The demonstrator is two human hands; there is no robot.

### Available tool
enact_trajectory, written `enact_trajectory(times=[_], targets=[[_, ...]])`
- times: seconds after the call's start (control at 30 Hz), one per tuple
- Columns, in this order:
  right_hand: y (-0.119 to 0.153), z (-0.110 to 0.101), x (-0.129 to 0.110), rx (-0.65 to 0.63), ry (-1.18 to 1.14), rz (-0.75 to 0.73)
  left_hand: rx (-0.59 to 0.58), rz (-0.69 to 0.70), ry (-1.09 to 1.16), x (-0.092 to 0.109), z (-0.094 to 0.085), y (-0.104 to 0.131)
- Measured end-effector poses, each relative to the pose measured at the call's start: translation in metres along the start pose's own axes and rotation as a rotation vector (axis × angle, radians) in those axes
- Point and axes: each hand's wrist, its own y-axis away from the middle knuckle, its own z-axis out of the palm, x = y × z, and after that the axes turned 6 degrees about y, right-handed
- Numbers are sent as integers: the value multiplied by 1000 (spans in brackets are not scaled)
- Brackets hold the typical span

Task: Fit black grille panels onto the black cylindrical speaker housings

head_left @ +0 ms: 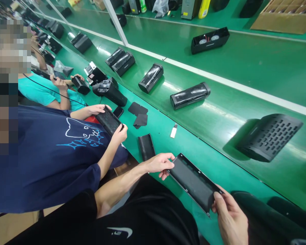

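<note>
My left hand [159,163] pinches the far end of the black speaker shell [192,182], right hand [229,217] clamps the near end, fingers curled on the rim. Shell sits over my lap at the green bench [219,163] edge. Looks light, rigid plastic, thin-walled; hold by the ends.

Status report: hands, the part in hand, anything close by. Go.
Left hand and right hand grip opposite ends of the long black plastic speaker shell. Shell held above the green bench edge. Co-worker's hands close on the left, apart.
</note>
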Motion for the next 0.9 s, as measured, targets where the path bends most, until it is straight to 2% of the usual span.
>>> enact_trajectory(times=[0.2, 0.5, 0.67, 0.8, 0.9], targets=[[4, 2, -12, 3, -22, 0, -25, 18, 24, -2, -3, 0], [-4, 5, -8, -22, -185, -35, -82, 52, 153, -9, -8, -9], [-8, 4, -18, -47, -377, -23, -105, 79, 249, -18, -18, -14], [-22, -8, -36, -196, -408, -65, -258, -49, 406, -25, -32, -33], [-44, -9, -62, -431, -193, -186, -367, -213, 469, -22, -32, -53]])
